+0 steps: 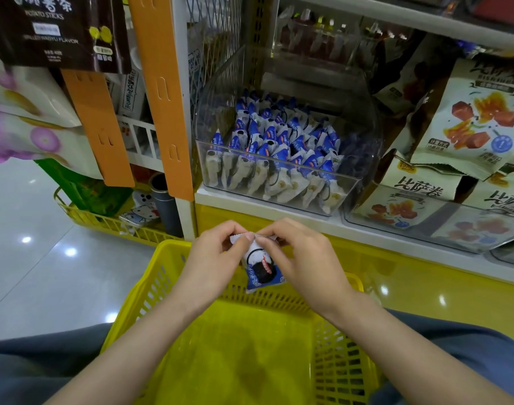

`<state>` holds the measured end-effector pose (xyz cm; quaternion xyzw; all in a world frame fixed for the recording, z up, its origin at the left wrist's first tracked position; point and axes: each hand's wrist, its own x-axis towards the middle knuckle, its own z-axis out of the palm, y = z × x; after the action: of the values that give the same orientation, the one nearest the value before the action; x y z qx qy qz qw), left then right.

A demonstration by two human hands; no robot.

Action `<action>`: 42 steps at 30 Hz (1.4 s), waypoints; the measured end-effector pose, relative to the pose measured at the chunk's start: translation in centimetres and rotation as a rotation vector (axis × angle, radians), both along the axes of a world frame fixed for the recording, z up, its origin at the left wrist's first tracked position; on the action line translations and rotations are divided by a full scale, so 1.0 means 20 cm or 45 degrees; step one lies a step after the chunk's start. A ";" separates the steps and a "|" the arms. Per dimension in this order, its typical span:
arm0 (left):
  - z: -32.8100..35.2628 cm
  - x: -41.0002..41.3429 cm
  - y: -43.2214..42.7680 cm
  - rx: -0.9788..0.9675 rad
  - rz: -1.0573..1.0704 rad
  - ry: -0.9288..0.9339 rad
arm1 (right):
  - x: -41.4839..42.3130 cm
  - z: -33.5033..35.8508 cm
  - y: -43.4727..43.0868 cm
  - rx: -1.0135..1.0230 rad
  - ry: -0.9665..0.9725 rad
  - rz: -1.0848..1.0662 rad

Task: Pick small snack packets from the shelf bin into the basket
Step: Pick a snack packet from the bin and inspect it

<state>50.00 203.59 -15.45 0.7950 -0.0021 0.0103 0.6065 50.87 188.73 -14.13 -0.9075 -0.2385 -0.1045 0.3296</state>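
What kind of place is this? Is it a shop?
Most likely a snack shop. A shelf holds a clear bin full of small blue-and-white snack packets, bigger snack bags sit beside it, and a yellow shopping basket waits in front.

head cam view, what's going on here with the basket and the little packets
A person is picking snacks. The left hand and right hand together pinch the top edge of one small blue-and-white packet, held above the yellow basket. The clear shelf bin behind it holds many more of the same packets. No packets show on the visible part of the basket floor.
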 end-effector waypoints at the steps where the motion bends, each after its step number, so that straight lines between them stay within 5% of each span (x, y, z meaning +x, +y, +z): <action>1: 0.01 0.00 0.00 -0.068 -0.005 0.048 | 0.00 0.00 0.00 0.027 0.009 -0.016; 10: 0.01 0.01 0.00 -0.191 0.039 0.275 | 0.06 0.03 0.00 0.902 0.655 -0.314; 16: 0.03 0.04 0.06 -0.641 0.234 0.312 | 0.04 0.09 0.00 0.881 0.891 -0.190; 22: 0.08 0.02 0.06 -1.014 0.036 0.280 | 0.01 0.10 0.07 1.072 0.963 -0.158; 32: 0.18 0.10 0.22 -1.054 0.261 0.069 | 0.50 0.40 0.18 0.417 0.085 -0.110; 42: 0.22 0.12 0.29 -1.010 0.332 0.022 | 1.07 0.33 0.43 -0.570 0.321 -0.316</action>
<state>52.39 209.44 -11.13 0.4933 0.1077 0.0803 0.8594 72.31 197.28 -7.61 -0.9858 -0.0998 0.0249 0.1327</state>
